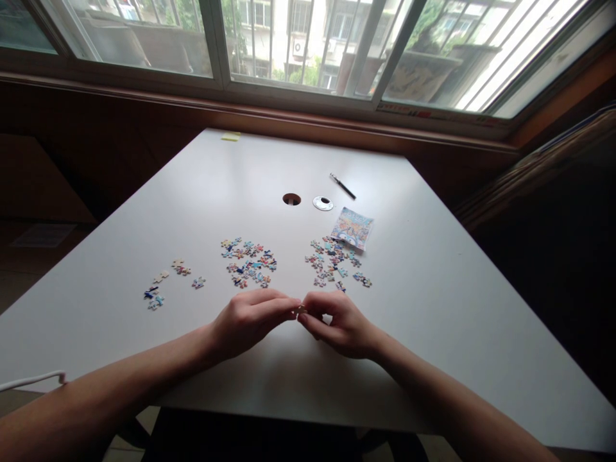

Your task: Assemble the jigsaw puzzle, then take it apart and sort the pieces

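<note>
My left hand (250, 319) and my right hand (337, 323) meet fingertip to fingertip low over the white table (433, 282), both pinched on a small puzzle piece (300, 309) between them. Just beyond the hands lie two heaps of loose jigsaw pieces: a middle pile (249, 263) and a right pile (334, 263). A few scattered pieces (173, 279) lie off to the left. A small colourful picture card (352, 228) rests behind the right pile.
A black pen (342, 186) lies at the back right. A round cable hole (291, 199) and its white cap (323, 203) sit mid-table. A yellow note (230, 136) is at the far edge under the window. A white cord (33, 380) hangs at the near left.
</note>
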Motion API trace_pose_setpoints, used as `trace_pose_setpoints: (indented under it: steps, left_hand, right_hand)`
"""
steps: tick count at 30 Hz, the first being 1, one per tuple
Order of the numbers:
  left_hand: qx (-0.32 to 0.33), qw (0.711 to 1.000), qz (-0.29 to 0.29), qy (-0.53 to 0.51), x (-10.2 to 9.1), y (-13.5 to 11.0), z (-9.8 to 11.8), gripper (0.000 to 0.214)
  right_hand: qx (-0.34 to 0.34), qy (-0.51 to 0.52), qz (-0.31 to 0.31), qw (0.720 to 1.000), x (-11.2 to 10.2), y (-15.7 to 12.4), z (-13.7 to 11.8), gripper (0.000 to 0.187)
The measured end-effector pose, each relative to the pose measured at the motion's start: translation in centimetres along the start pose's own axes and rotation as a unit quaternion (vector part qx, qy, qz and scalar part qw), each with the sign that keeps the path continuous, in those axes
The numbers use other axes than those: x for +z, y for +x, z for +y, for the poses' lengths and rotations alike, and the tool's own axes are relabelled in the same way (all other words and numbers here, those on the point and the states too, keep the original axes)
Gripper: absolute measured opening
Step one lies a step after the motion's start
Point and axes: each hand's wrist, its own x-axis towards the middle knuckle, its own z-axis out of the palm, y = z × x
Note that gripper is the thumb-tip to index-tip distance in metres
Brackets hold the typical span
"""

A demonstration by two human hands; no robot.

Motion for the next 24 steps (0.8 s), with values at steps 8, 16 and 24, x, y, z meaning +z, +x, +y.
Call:
trace_pose_setpoints:
  steps: [8, 16, 24]
  left_hand:
    - [0.015, 0.997, -0.047, 0.056, -0.2, 0.2, 0.0, 0.028]
    - [0.009, 0.993, -0.088, 0.074, -0.7, 0.2, -0.1, 0.010]
    - [-0.017, 0.994, -0.015, 0.108, -1.9, 0.9, -1.3, 0.023]
  right_hand:
    - [-0.014, -0.017, -0.022, 1.000, -0.1, -0.2, 0.3, 0.027]
    - [-0.011, -0.016, -0.052, 0.998, -0.3, -0.2, 0.6, 0.035]
    - [-0.049, -0.070, -0.041, 0.996, -0.5, 0.0, 0.6, 0.031]
